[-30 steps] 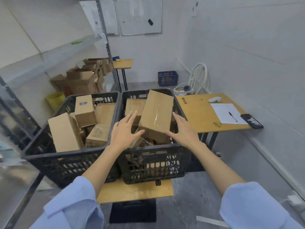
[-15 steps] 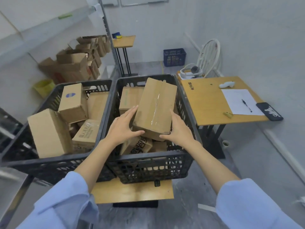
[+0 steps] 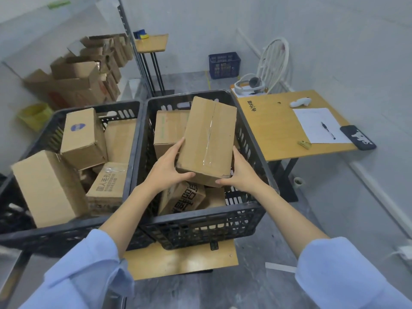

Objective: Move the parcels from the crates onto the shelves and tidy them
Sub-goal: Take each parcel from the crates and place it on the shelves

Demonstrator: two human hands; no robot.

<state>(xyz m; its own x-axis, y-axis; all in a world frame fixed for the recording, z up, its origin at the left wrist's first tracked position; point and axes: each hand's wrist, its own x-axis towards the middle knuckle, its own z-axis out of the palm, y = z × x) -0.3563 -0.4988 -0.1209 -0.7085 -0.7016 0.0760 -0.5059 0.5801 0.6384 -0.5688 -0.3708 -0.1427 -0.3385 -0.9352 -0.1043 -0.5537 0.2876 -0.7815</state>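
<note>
Hands now on parcel (image 3: 207,141) (two crates)

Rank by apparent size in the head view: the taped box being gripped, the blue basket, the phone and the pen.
1. Taped box, though it is nearest the camera
2. Blue basket, farther off, so its true size may be closer
3. Phone
4. Pen
</note>
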